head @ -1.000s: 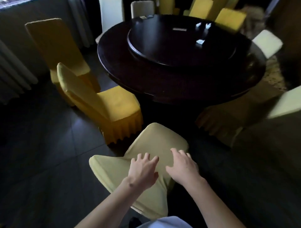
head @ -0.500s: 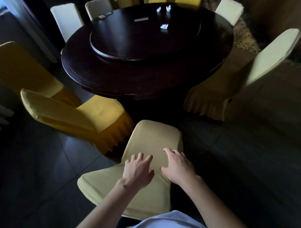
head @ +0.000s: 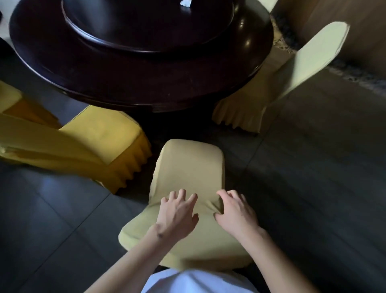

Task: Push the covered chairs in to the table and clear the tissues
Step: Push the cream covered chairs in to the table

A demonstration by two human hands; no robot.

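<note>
A pale yellow covered chair [head: 189,165] stands right in front of me, its seat facing the dark round table [head: 146,92] and a short gap away from the rim. My left hand [head: 177,215] rests on the backrest with spread, slightly bent fingers. My right hand [head: 237,213] lies beside it, fingers curled, bunching a fold of the chair cover against the thumb. A crumpled white tissue [head: 184,2] lies on the table's raised turntable [head: 146,31], at the top edge of the view.
A bright yellow covered chair [head: 100,136] stands to the left, angled with its seat corner by the table. A cream covered chair [head: 313,56] sits at the right with its seat under the rim. Dark floor tiles [head: 313,177] spread around them.
My view has dropped closer to the chair and table. Both hands stayed on the backrest; the fingers have curled and the cover has wrinkled between them.
</note>
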